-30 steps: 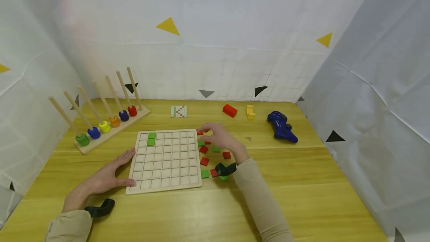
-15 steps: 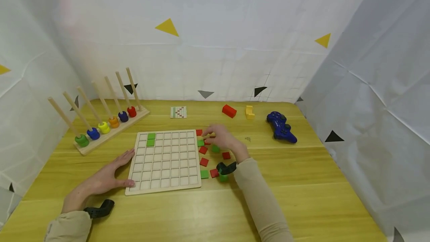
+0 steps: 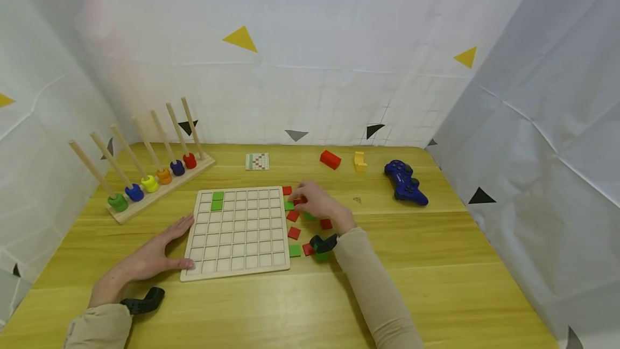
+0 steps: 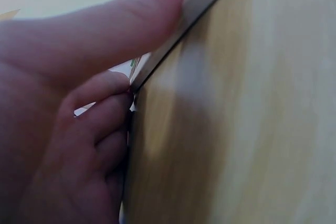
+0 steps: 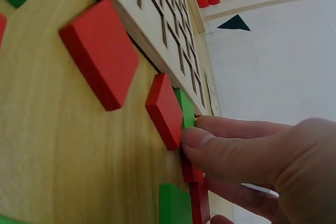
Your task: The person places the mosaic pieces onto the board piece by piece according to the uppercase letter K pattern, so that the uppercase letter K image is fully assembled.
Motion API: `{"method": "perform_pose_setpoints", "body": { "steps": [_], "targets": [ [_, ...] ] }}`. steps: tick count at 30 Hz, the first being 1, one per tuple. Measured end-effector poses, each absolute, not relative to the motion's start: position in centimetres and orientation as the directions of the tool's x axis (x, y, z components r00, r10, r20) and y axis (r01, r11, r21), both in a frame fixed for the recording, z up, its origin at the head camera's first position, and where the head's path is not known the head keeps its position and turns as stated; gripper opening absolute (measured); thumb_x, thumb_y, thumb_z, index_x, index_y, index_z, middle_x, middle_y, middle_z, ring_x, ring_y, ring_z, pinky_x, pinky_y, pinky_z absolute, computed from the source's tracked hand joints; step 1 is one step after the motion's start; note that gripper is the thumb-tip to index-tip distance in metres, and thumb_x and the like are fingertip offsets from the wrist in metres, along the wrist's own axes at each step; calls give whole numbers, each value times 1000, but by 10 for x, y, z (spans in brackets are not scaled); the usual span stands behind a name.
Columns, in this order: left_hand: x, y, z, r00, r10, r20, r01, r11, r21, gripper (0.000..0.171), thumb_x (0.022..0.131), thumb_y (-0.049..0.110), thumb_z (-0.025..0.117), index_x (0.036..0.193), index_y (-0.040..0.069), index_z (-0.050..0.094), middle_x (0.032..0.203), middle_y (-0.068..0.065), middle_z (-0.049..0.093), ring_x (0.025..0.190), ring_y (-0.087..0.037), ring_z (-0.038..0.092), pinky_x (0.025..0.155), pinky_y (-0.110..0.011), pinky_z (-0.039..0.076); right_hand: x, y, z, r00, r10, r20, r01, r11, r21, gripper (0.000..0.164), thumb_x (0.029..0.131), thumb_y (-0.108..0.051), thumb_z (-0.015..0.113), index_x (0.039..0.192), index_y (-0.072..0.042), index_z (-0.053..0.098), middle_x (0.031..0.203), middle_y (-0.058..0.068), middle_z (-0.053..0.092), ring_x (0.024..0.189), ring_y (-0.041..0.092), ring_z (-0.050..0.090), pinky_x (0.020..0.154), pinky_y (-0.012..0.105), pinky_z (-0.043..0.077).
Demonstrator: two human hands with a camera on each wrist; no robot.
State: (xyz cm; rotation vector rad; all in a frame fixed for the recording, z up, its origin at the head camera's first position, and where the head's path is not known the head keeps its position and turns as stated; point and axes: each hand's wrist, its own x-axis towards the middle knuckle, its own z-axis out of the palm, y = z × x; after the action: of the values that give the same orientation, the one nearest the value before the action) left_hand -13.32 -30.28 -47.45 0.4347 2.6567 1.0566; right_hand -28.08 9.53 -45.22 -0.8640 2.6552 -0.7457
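In the head view, a wooden grid board (image 3: 240, 233) lies with two green tiles (image 3: 217, 201) in its top row cells and the one below. My left hand (image 3: 152, 255) spreads along the board's left side, thumb on the lower left rim and fingertips at the left edge. My right hand (image 3: 317, 202) bends over loose tiles beside the board's right edge. In the right wrist view, its thumb and index fingertips come right at the end of a green tile (image 5: 185, 107), next to a red tile (image 5: 164, 113); I cannot tell whether they pinch it.
Several loose tiles, like a red tile (image 3: 294, 233) and a green tile (image 3: 295, 251), lie right of the board. Behind stand a peg rack (image 3: 162, 190), a pattern card (image 3: 257, 161), a red block (image 3: 331, 159) and a yellow block (image 3: 360, 161). A blue game controller (image 3: 406, 182) lies right.
My right hand has moved from the red tile at the board's upper right corner down to the green tile below it, uncovering that red tile. The left hand stays on the board.
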Motion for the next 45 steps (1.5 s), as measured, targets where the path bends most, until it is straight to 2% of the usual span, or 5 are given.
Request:
{"method": "perform_pose_setpoints", "body": {
  "steps": [7, 17, 30, 38, 45],
  "targets": [
    [-132, -304, -475, -921, 371, -116, 192, 693, 695, 107, 81, 45, 80, 160, 8, 18, 165, -26, 11, 146, -57, 9, 109, -77, 14, -279, 91, -456, -813, -572, -109, -452, 738, -500, 26, 92, -15, 73, 118, -15, 73, 115, 4, 59, 101, 21, 51, 91, 34, 48],
    [-131, -304, -474, -921, 377, -98, 216, 704, 676, 105, 82, 44, 80, 160, 9, 19, 165, -26, 12, 145, -58, 10, 108, -77, 15, -280, 90, -454, -820, -563, -100, -447, 741, -501, 21, 90, -17, 76, 111, -12, 73, 114, 6, 58, 101, 23, 53, 94, 37, 49],
    [-130, -302, -472, -918, 386, -93, 227, 702, 676, 104, 83, 44, 79, 160, 7, 20, 164, -27, 13, 145, -58, 10, 109, -77, 14, -282, 93, -456, -804, -590, -78, -493, 734, -467, 18, 91, -16, 74, 106, -8, 70, 109, 6, 58, 97, 22, 55, 93, 36, 50],
    [-130, -303, -472, -917, 387, -94, 224, 696, 682, 104, 82, 44, 79, 160, 9, 19, 164, -27, 12, 145, -59, 9, 109, -77, 13, -283, 95, -456, -799, -594, -89, -497, 737, -459, 18, 93, -18, 72, 108, -8, 68, 108, 5, 57, 103, 24, 54, 97, 38, 47],
    [-131, -304, -473, -918, 383, -102, 217, 701, 679, 105, 82, 44, 80, 161, 9, 19, 165, -25, 12, 146, -58, 9, 109, -77, 14, -284, 98, -456, -789, -609, -79, -496, 707, -504, 19, 96, -17, 68, 112, -7, 66, 111, 6, 60, 106, 24, 56, 98, 38, 48]
  ]
}}
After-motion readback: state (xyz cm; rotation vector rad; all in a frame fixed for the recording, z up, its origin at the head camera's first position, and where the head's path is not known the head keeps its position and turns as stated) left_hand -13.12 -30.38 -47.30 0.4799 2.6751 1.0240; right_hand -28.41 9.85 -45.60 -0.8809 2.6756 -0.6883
